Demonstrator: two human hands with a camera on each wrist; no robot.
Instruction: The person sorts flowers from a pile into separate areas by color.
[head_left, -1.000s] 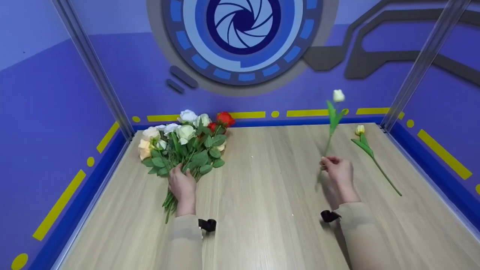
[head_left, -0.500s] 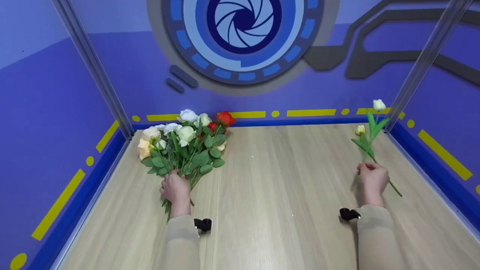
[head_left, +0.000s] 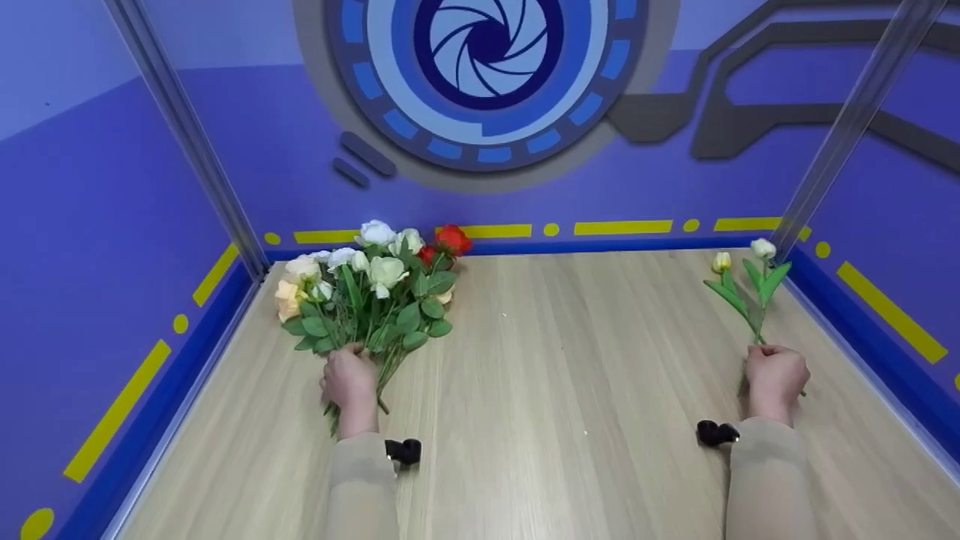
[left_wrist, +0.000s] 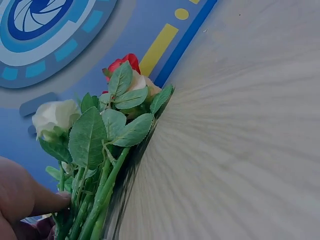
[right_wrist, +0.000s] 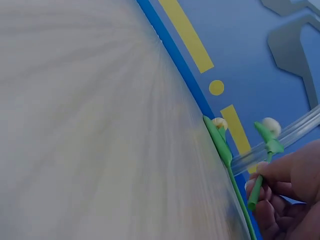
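My right hand [head_left: 778,379] pinches a white tulip [head_left: 763,281] by its stem, at the right of the table. In the right wrist view, thumb and fingers close on the green stem [right_wrist: 256,192]. Beside it a yellow-white tulip [head_left: 721,262] lies on the table, its lower stem overlapped by the held one. At the left lies a loose bunch of roses [head_left: 386,274] in white, peach and red. My left hand [head_left: 351,382] holds stems at the lower part of the bunch. The left wrist view has the thumb pressed against green stems [left_wrist: 102,200], with the other fingers partly hidden.
The wooden table [head_left: 525,375] stretches between the two flower groups. Blue panels with yellow marks [head_left: 622,227] enclose it at the back and sides. Metal posts [head_left: 832,142] rise at the back corners. Small black wrist cameras [head_left: 718,433] stick out from both sleeves.
My right hand has carried the white tulip rightward, then lowered it beside the yellow-white tulip. My left hand has shifted slightly left and down along the stems, and a white rose in the bunch has moved right.
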